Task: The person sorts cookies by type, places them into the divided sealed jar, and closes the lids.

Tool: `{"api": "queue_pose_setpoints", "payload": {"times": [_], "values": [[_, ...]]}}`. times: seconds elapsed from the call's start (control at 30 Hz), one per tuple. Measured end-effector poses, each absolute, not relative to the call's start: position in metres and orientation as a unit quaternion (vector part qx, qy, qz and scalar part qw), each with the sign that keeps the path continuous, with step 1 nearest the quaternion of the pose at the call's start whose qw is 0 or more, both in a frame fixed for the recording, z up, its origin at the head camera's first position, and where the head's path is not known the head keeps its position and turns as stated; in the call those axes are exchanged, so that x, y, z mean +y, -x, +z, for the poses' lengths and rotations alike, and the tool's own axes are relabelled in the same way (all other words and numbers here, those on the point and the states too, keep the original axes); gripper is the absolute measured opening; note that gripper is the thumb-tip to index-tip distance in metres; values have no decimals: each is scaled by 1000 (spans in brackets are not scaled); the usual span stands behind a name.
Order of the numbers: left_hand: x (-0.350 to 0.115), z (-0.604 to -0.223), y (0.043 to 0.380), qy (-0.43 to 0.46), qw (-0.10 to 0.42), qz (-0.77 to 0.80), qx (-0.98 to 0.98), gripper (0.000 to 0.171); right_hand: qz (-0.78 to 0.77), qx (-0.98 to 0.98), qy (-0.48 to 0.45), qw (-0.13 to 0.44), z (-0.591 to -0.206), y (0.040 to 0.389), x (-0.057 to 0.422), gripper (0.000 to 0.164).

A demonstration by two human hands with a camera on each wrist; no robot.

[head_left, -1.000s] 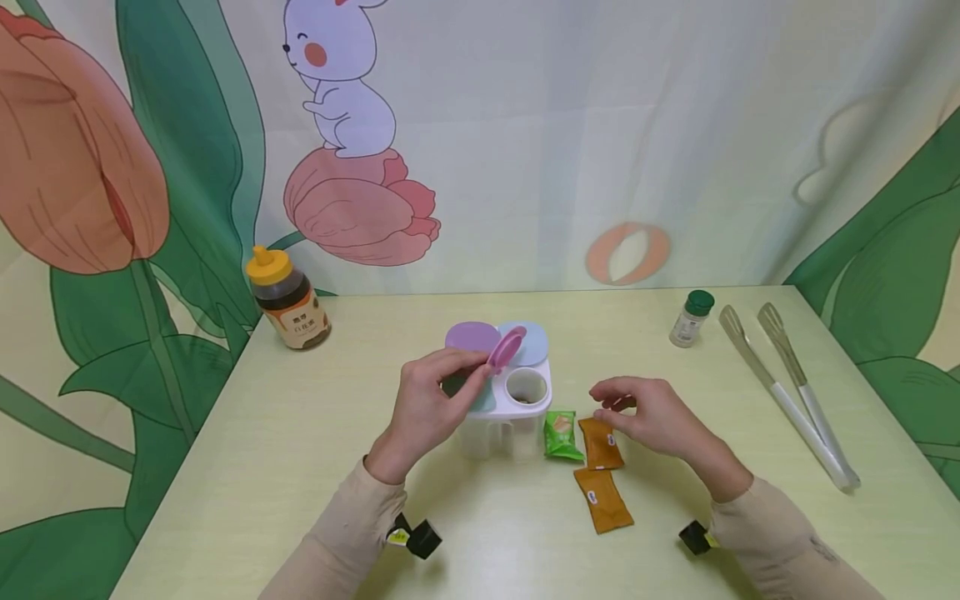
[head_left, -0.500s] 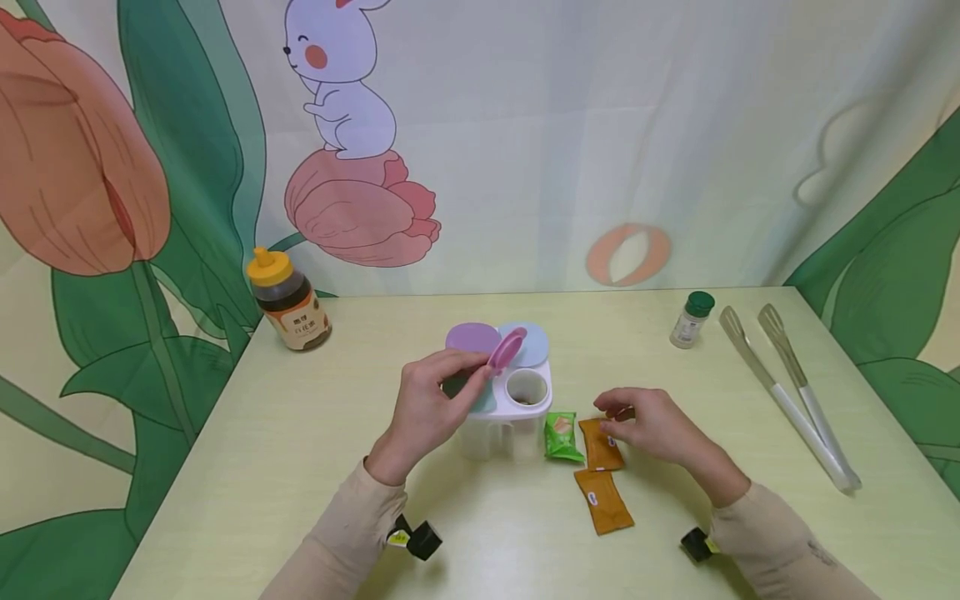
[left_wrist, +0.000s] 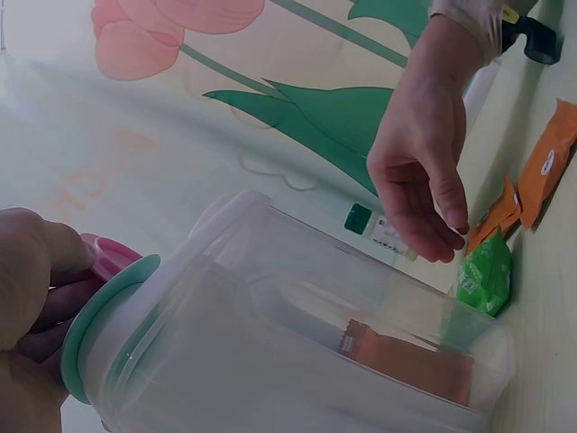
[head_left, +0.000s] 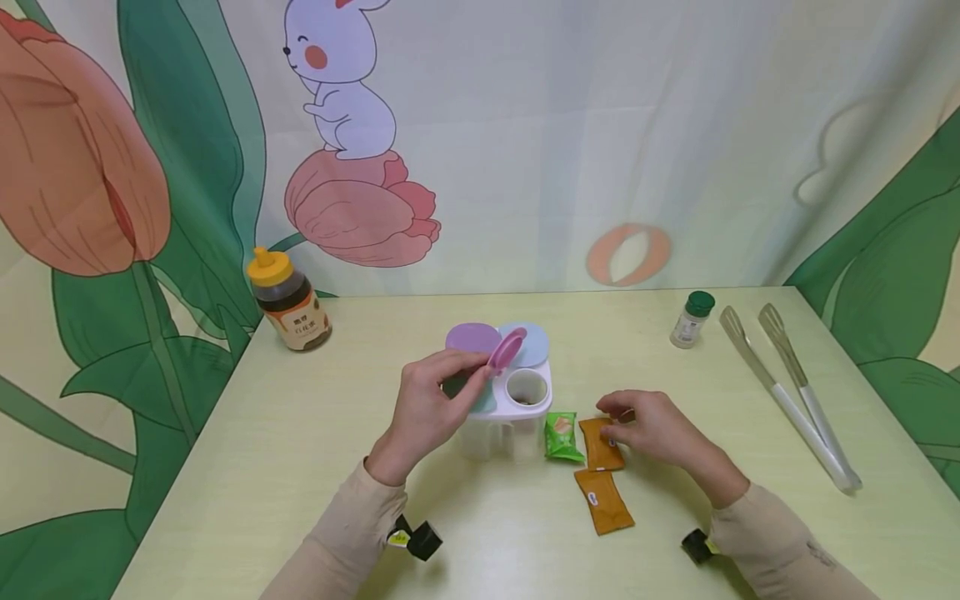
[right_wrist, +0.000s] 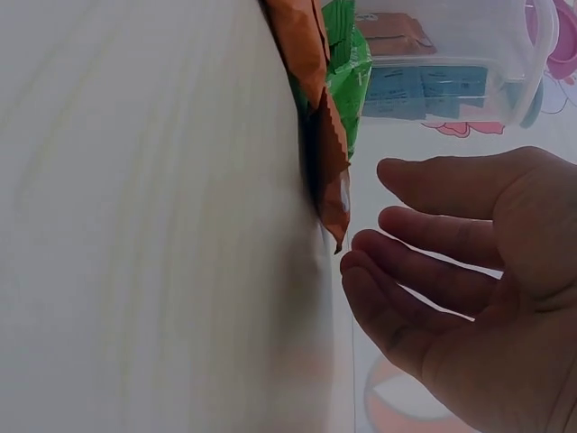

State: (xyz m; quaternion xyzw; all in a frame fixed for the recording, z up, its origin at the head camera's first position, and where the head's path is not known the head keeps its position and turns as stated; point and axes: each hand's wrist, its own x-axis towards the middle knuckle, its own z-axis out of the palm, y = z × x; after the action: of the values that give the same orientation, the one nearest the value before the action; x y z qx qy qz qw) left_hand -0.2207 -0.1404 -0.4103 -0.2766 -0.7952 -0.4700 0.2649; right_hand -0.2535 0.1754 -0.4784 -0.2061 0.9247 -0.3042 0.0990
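My left hand (head_left: pixel 435 404) pinches a round pink lid (head_left: pixel 507 350) above a clear storage box (head_left: pixel 551 396) with several compartments. The box's front right opening is uncovered; an orange-brown packet (left_wrist: pixel 410 361) lies inside, seen through the wall in the left wrist view. Purple (head_left: pixel 472 337), light blue (head_left: pixel 531 343) and green (left_wrist: pixel 95 334) lids cover other compartments, the green one partly behind my left hand. My right hand (head_left: pixel 656 425), fingers loosely bent and holding nothing, hovers over the upper orange-brown packet (head_left: pixel 596 450). A green packet (head_left: pixel 561 436) lies between that packet and the box.
Another orange-brown packet (head_left: pixel 604 502) lies nearer me on the table. A honey bottle (head_left: pixel 300 312) with a yellow cap stands at the back left. Toward the right are a small green-capped shaker jar (head_left: pixel 691 321) and metal tongs (head_left: pixel 802 400). A printed curtain (head_left: pixel 525 150) hangs behind the table.
My right hand has shifted slightly toward me and to the right, over the upper orange-brown packet. The left hand and the pink lid stay in place.
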Motion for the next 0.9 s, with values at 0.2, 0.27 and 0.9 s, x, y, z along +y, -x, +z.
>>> {"api": "queue_pose_setpoints", "payload": {"times": [0.2, 0.27, 0.9], "values": [[-140, -410, 220, 277, 263, -472, -794, 17, -291, 928, 210, 106, -482, 255, 176, 31], [-140, -410, 220, 277, 261, -472, -795, 16, -284, 929, 211, 109, -483, 255, 176, 31], [-140, -410, 220, 280, 269, -467, -794, 16, -255, 930, 233, 130, -482, 254, 172, 29]]}}
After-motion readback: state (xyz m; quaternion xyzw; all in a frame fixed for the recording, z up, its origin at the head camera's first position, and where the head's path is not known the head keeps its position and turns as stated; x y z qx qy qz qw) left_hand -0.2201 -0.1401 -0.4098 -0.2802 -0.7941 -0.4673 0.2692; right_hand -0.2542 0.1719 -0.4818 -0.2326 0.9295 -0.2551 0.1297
